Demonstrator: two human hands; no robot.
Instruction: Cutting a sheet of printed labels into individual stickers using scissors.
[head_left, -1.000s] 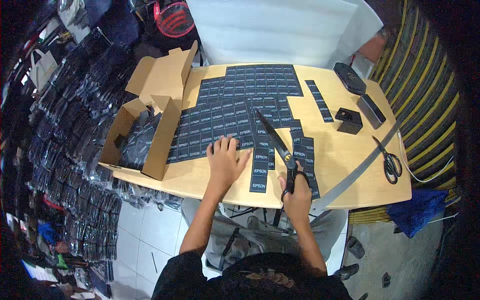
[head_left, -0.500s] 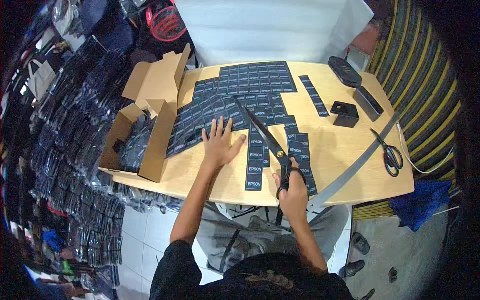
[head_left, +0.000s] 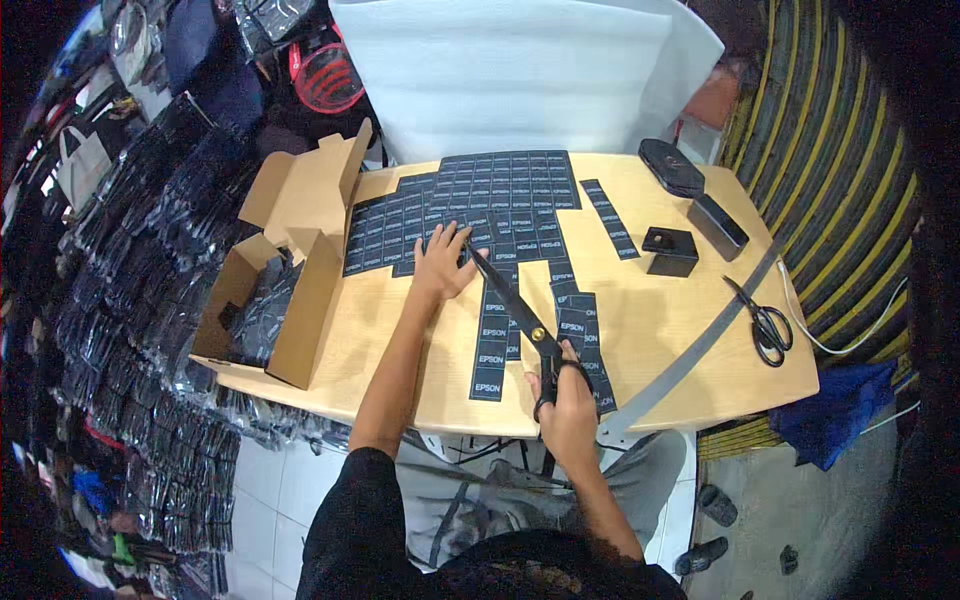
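Note:
My left hand (head_left: 442,268) lies with fingers spread on black label sheets (head_left: 385,232), which carry rows of small printed rectangles. In my right hand (head_left: 568,405) is a large pair of black scissors (head_left: 512,300), its handles gripped near the table's front edge. The long blades slant up and left over the sheets, with the tips close to my left fingers; they look nearly closed. A cut label strip (head_left: 488,365) lies beneath the scissors, and more overlapping strips (head_left: 578,318) lie to their right, partly hidden by my right hand.
An open cardboard box (head_left: 300,330) with dark labels inside stands left. On the right lie smaller scissors (head_left: 770,335), a long grey strip (head_left: 700,345), a single label strip (head_left: 610,220) and black boxes (head_left: 670,252). Stacks of plastic-wrapped goods (head_left: 180,440) flank the table (head_left: 400,395).
The label sheet under my left hand, which slanted down to the left, now lies farther back and straighter among the others. The whole view has shifted slightly. My right hand keeps hold of the scissors.

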